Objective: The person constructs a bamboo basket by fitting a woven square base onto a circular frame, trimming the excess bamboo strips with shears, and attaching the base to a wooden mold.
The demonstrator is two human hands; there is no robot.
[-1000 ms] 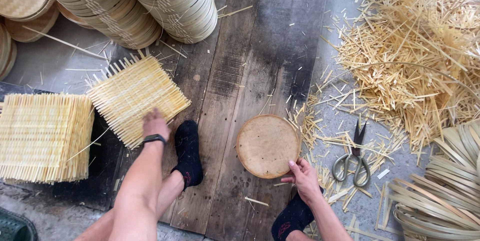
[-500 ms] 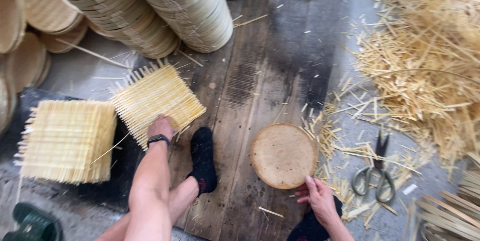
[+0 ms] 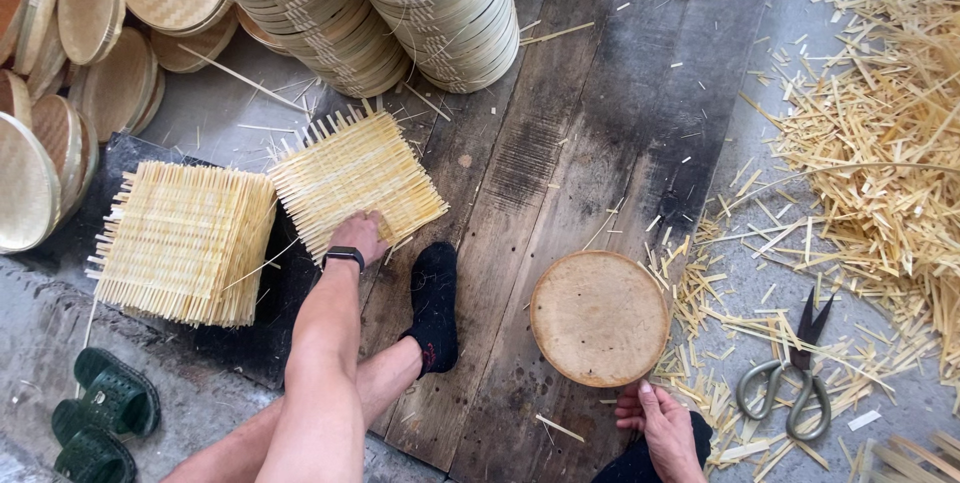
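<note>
Left hand (image 3: 362,235) flat on the near edge of the loose woven bamboo mat (image 3: 355,181), fingers curled onto the weave; can't tell if it's a real grip or just pressing. Mat lies tilted on the floor boards (image 3: 560,153), one corner touching the stack of woven mats (image 3: 185,241) just outboard of my left wrist.

Right hand (image 3: 662,425) loosely closed on the near rim of the round wooden disc (image 3: 599,317), thumb on top. Disc lies flat on the boards, just ahead of that hand.

Risks as I see them:
- Mat strip ends stick out all round; dragging it by one edge could snag the stack or pull strips loose.
- Disc held by the rim only; could slip if lifted one-handed.
- Bamboo offcuts (image 3: 880,153) are scattered right of the disc, so it won't sit flat if it slides onto them.
- Scissors (image 3: 795,383) lie open just outboard of the right hand; careless reach hits the blades.
- Socked foot (image 3: 434,305) between both hands, splinters all about.
</note>
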